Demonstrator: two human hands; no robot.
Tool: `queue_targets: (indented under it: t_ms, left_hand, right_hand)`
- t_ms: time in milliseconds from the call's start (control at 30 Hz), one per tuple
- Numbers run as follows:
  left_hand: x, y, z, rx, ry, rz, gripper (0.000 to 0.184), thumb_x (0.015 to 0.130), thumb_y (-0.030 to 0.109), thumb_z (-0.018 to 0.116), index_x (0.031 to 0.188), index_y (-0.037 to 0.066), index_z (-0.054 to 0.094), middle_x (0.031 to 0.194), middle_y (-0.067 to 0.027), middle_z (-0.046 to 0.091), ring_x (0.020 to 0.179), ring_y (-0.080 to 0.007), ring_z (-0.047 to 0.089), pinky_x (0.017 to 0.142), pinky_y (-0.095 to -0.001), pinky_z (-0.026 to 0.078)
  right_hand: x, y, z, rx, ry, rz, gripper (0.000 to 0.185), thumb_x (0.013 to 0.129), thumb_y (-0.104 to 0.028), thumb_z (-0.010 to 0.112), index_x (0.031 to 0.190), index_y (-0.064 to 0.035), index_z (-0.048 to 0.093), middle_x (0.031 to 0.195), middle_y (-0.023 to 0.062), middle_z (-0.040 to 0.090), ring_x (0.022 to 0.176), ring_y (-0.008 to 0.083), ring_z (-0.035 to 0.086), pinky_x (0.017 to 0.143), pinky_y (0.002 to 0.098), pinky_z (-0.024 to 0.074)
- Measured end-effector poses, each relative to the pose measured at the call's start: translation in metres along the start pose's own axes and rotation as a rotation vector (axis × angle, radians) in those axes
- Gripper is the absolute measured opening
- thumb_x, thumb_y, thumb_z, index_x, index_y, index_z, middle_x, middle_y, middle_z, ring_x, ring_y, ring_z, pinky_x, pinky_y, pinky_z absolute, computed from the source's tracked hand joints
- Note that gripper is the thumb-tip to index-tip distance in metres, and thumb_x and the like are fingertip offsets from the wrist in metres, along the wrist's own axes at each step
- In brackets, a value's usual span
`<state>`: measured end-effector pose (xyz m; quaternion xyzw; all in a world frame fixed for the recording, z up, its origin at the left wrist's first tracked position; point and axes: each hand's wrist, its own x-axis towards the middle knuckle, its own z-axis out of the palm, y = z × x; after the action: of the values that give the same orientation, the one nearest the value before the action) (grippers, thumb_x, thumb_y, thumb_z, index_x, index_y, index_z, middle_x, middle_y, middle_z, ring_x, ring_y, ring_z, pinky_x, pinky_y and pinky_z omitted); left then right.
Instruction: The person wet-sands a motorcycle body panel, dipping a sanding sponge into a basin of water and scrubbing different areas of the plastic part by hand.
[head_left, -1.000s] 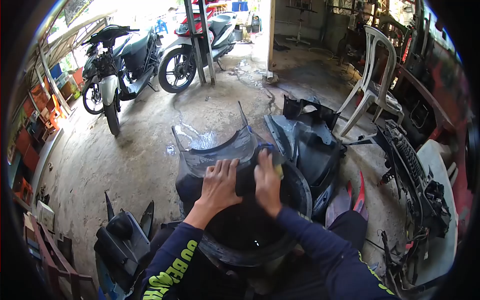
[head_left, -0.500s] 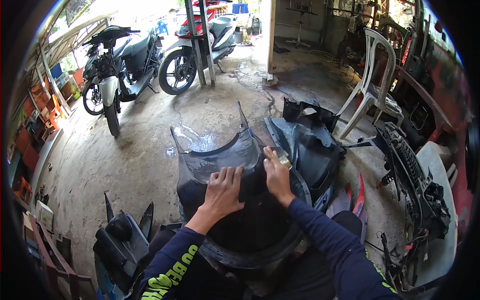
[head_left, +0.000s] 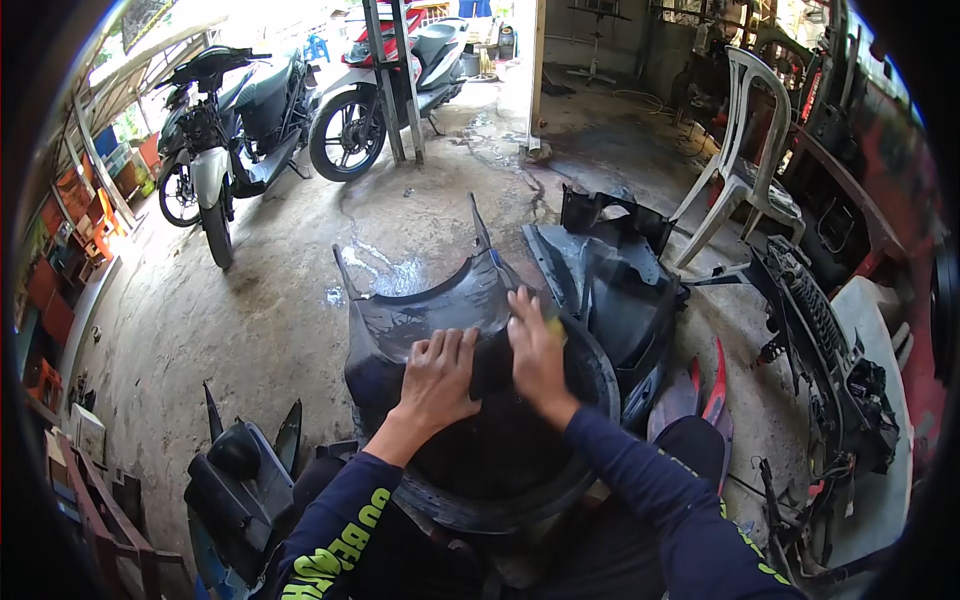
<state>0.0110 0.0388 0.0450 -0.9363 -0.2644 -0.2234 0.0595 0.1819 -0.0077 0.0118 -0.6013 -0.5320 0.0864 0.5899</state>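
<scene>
Left hand (head_left: 438,380) now, its grip spread with bent fingers pressing on the dark plastic panel (head_left: 430,325), which lies across the round black tub (head_left: 590,400). Right hand (head_left: 537,345), fingers nearly straight, grip partly closed around something yellowish (head_left: 555,328), at the panel's right side.

panel (head_left: 425,318) across the tub (head_left: 603,375), pile of parts (head_left: 625,290) on the floor (head_left: 270,330) to its right, chair (head_left: 745,170) behind the pile, motorbikes (head_left: 250,130) farther back on the left, other parts (head_left: 240,475) at front left
</scene>
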Motion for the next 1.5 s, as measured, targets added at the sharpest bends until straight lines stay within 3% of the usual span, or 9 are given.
queue_targets:
  t_ms: [467,633,767,833,1000,1167,1233,1400,1500]
  left_hand:
    - [-0.003,0.0,0.004,-0.024,-0.003,-0.024,0.098,0.044,0.036,0.086,0.128,0.001,0.049,0.111,-0.0141,0.056,0.105,-0.0319,0.055,0.088,-0.0438,0.045]
    - [0.006,-0.006,-0.004,-0.045,0.029,-0.045,0.098,0.047,0.038,0.085,0.129,0.0,0.049,0.111,-0.0143,0.055,0.105,-0.032,0.055,0.088,-0.0439,0.045]
    - [-0.002,0.0,0.002,-0.024,-0.011,-0.023,0.099,0.046,0.04,0.085,0.129,0.0,0.049,0.11,-0.0143,0.055,0.105,-0.0323,0.055,0.089,-0.0434,0.044]
    - [0.005,-0.004,-0.004,-0.036,-0.007,-0.034,0.098,0.046,0.039,0.085,0.129,0.0,0.049,0.111,-0.0145,0.056,0.105,-0.0322,0.055,0.089,-0.0436,0.045]
    - [0.003,-0.001,-0.007,-0.04,0.045,-0.024,0.093,0.048,0.035,0.085,0.127,0.001,0.05,0.108,-0.0109,0.056,0.104,-0.0278,0.056,0.085,-0.0408,0.045]
    - [0.003,-0.002,-0.004,-0.047,0.05,-0.029,0.093,0.049,0.034,0.084,0.128,0.001,0.05,0.107,-0.0108,0.056,0.103,-0.0278,0.056,0.085,-0.0406,0.045]
    - [0.002,0.006,-0.003,-0.034,0.035,-0.009,0.091,0.05,0.034,0.083,0.128,0.0,0.051,0.107,-0.011,0.056,0.103,-0.0277,0.056,0.085,-0.0405,0.045]
    - [-0.002,0.003,0.003,-0.021,0.027,-0.005,0.088,0.052,0.032,0.082,0.129,-0.001,0.052,0.107,-0.0116,0.056,0.103,-0.027,0.056,0.085,-0.0402,0.045]
    - [-0.009,0.01,0.007,0.0,0.004,0.014,0.094,0.05,0.036,0.083,0.13,0.0,0.049,0.109,-0.0122,0.056,0.105,-0.0288,0.056,0.087,-0.0413,0.044]
  right_hand:
    - [0.0,0.037,0.005,0.141,0.095,0.364,0.047,0.101,-0.013,0.044,0.145,0.0054,0.042,0.154,0.0233,0.037,0.146,0.0419,0.026,0.12,0.0421,0.0204]
    - [-0.043,-0.008,0.002,-0.036,-0.072,0.017,0.045,0.102,-0.013,0.045,0.142,0.0084,0.044,0.149,0.0231,0.044,0.146,0.0373,0.029,0.119,0.0401,0.0237]
    - [0.014,0.047,-0.006,0.0,0.023,0.382,0.045,0.103,-0.018,0.04,0.139,0.0086,0.047,0.144,0.0235,0.05,0.142,0.0364,0.037,0.117,0.0392,0.0269]
    - [-0.027,0.022,0.01,-0.048,0.069,0.015,0.046,0.103,-0.019,0.04,0.14,0.0086,0.047,0.146,0.0252,0.047,0.142,0.0364,0.037,0.117,0.0385,0.0273]
    - [-0.014,0.049,-0.009,0.101,0.042,0.497,0.05,0.101,-0.018,0.044,0.145,0.0043,0.043,0.152,0.0235,0.04,0.147,0.0392,0.027,0.119,0.0388,0.0215]
    - [-0.059,0.009,0.001,0.011,-0.019,0.138,0.048,0.102,-0.019,0.042,0.142,0.0064,0.045,0.151,0.0243,0.04,0.146,0.0354,0.03,0.118,0.0366,0.0244]
    - [-0.008,0.042,-0.007,0.238,0.112,0.462,0.048,0.102,-0.019,0.044,0.144,0.0042,0.045,0.154,0.0237,0.037,0.148,0.0394,0.025,0.119,0.0409,0.0204]
    - [-0.05,0.006,0.006,0.026,0.105,0.079,0.044,0.099,-0.013,0.048,0.138,0.007,0.05,0.141,0.0234,0.054,0.137,0.0315,0.046,0.114,0.0327,0.0298]
    - [0.012,0.052,-0.008,0.111,0.131,0.363,0.04,0.099,-0.011,0.05,0.135,0.0066,0.054,0.141,0.0223,0.054,0.135,0.0351,0.048,0.112,0.0397,0.034]
